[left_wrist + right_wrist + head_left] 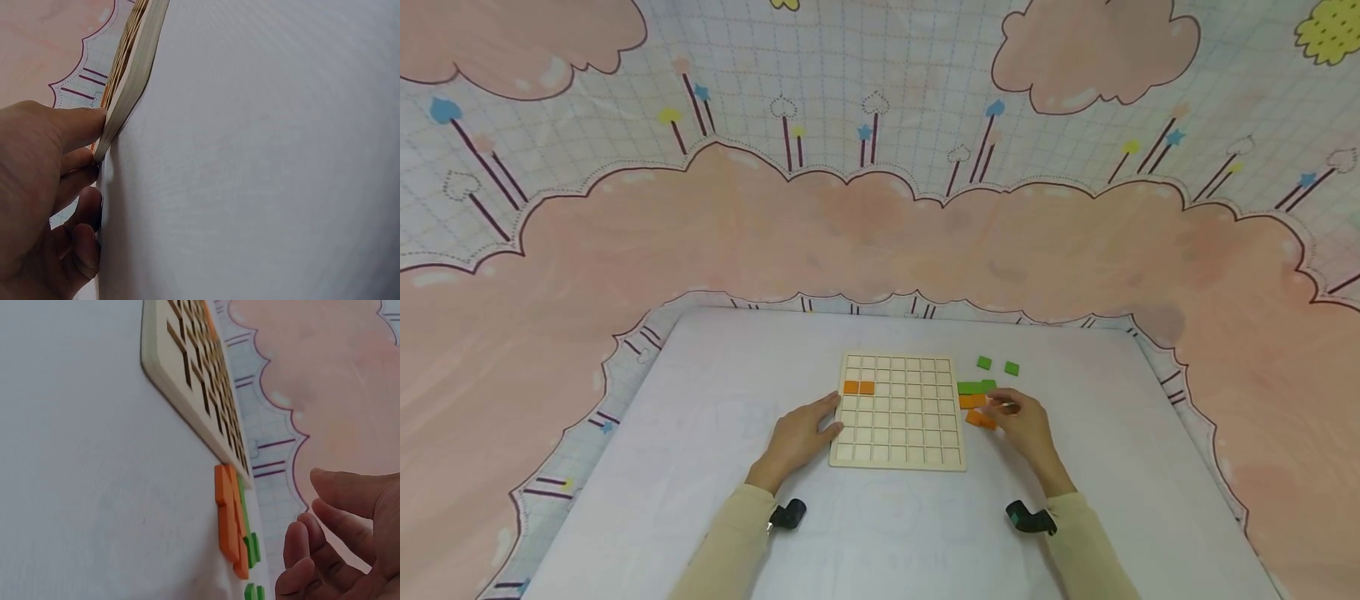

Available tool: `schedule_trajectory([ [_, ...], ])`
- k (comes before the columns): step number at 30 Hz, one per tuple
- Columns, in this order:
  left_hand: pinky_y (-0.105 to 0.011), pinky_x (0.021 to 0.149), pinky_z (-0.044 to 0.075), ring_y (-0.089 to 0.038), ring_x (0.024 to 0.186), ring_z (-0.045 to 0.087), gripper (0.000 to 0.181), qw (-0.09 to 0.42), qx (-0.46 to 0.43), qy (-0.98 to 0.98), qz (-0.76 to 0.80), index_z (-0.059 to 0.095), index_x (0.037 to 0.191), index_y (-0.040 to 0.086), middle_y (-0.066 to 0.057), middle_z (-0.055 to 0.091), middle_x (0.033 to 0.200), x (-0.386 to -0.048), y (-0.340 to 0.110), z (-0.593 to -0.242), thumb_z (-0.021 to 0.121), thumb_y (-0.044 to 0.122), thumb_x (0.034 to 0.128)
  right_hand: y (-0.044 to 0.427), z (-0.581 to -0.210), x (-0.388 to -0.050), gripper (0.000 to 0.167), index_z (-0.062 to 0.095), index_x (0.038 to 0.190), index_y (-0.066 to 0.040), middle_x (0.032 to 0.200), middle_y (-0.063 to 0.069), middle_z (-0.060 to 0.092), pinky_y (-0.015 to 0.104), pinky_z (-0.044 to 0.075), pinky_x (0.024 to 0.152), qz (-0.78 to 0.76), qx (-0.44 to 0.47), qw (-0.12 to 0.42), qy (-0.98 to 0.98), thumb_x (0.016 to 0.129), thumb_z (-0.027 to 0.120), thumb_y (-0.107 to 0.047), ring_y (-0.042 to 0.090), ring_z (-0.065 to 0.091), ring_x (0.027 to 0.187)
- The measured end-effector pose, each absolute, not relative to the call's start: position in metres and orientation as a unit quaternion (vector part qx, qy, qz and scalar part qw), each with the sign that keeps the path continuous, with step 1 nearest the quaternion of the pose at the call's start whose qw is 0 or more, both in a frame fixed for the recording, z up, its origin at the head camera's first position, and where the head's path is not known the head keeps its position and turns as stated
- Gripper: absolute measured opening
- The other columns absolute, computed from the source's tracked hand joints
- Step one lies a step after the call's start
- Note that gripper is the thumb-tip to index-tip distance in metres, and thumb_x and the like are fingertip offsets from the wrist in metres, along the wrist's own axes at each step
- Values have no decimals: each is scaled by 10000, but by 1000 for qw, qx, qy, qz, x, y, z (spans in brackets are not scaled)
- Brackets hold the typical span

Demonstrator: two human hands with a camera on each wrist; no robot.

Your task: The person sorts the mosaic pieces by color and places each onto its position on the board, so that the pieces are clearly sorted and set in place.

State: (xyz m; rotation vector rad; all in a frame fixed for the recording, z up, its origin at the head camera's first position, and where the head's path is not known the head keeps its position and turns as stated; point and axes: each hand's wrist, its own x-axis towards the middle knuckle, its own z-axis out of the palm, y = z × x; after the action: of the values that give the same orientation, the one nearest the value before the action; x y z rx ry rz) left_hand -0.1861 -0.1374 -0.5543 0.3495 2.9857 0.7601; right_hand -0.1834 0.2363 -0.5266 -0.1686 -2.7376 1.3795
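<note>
A pale square board [898, 417] with a grid of recessed cells lies on the white table. Two small orange squares [859, 387] sit side by side in cells near its left edge. My left hand [801, 429] touches that edge with thumb and fingertips, seen close up in the left wrist view. Beside the board's right edge lie a green piece [972, 387], a straight orange piece [970, 402] and a stepped orange piece [979, 419]. Close over these, my right hand [1021, 421] has loosely bent fingers, with nothing visible between thumb and fingers in the right wrist view.
Two small green squares [997, 365] lie apart on the table beyond the right hand. The white tabletop [895, 542] ends at a patterned peach cloth [880, 250] behind and at both sides. A dark wrist camera [1030, 517] sits at each sleeve cuff.
</note>
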Motion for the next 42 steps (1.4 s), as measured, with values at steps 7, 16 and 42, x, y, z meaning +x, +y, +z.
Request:
schedule_trajectory([
  [7,-484,1092,451,-286,1354,512,557,17,115,962,247,506,1441,130,13,478,1515,-186,-138,-556,642,352,948,247,-531,-178,309,685,1176,-66,1120,157,694,227,517,694,431,-59,24,-900,894,716,-189,280,659,972],
  [16,-486,1091,451,-288,1352,513,556,18,117,963,243,505,1442,135,16,474,1517,-186,-139,-557,633,365,952,253,-539,-178,337,677,1191,-39,1139,165,694,308,551,763,419,-78,-2,-904,873,708,-146,260,661,962],
  [42,-487,1090,452,-296,1344,521,566,14,116,964,240,510,1436,122,4,482,1512,-184,-137,-554,653,353,940,250,-541,-180,269,719,1049,-1,1010,167,705,271,477,683,375,-87,-35,-922,811,745,-124,225,607,835],
])
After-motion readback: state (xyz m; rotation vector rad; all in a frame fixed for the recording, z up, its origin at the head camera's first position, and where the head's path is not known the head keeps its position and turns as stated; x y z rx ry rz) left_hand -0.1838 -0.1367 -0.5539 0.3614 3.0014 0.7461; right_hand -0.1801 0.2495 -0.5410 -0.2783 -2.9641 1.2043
